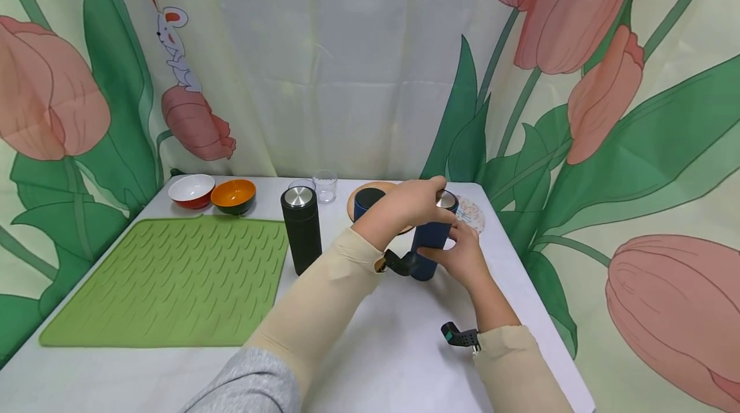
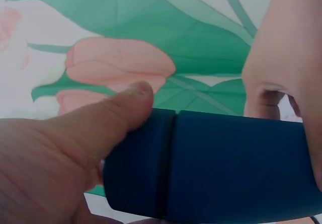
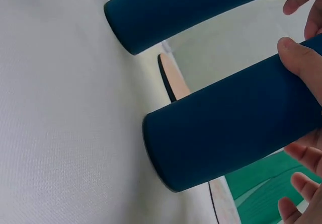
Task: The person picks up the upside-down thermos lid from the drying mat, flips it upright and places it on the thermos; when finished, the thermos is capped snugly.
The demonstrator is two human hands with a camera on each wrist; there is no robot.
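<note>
A blue thermos bottle (image 1: 426, 243) with a silver-topped lid stands on the white table at the right. My left hand (image 1: 413, 202) reaches across and grips its lid from above. In the left wrist view the thumb of that left hand (image 2: 65, 143) lies along the lid, over the dark seam. My right hand (image 1: 462, 255) holds the bottle's body from the right side, thumb and fingers around it. The right wrist view shows the bottle's lower body (image 3: 231, 123), its base at the tabletop. A second blue thermos (image 1: 365, 200) stands just left, partly hidden behind my left hand.
A black thermos (image 1: 303, 233) stands by the right edge of a green drying mat (image 1: 167, 284). At the back are a white-and-red bowl (image 1: 192, 191), an orange bowl (image 1: 234, 194), clear glasses (image 1: 325, 187), a round wooden board (image 1: 350, 202) and a patterned round mat (image 1: 471, 214).
</note>
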